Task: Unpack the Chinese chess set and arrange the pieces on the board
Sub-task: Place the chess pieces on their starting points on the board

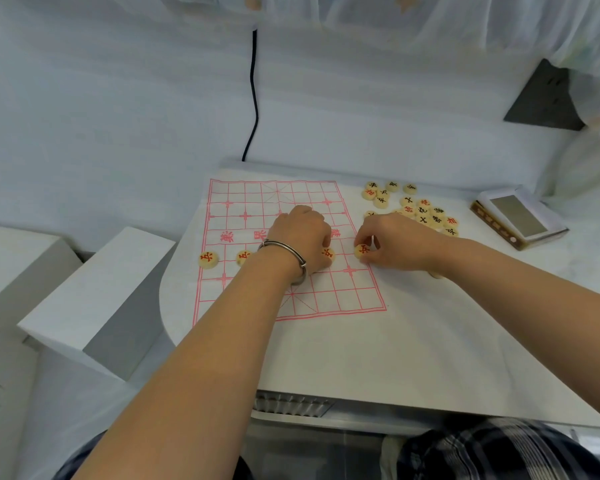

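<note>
A white paper chess board (343,292) with a red grid lies on the white table. Two red-lettered wooden pieces stand on its left side, one (209,260) at the edge and another (244,258) beside it. My left hand (300,237), with a metal bangle on the wrist, rests on the board's middle and its fingers pinch a red-lettered piece (328,253). My right hand (395,244) pinches another red-lettered piece (362,251) at the board's right edge. A heap of loose pieces (409,206) lies to the right of the board.
The chess set's box (520,220) lies open at the table's far right. White foam blocks (94,299) stand to the left of the table. A black cable (253,98) hangs down the wall behind. A dark triangular bracket (548,98) sits at the upper right.
</note>
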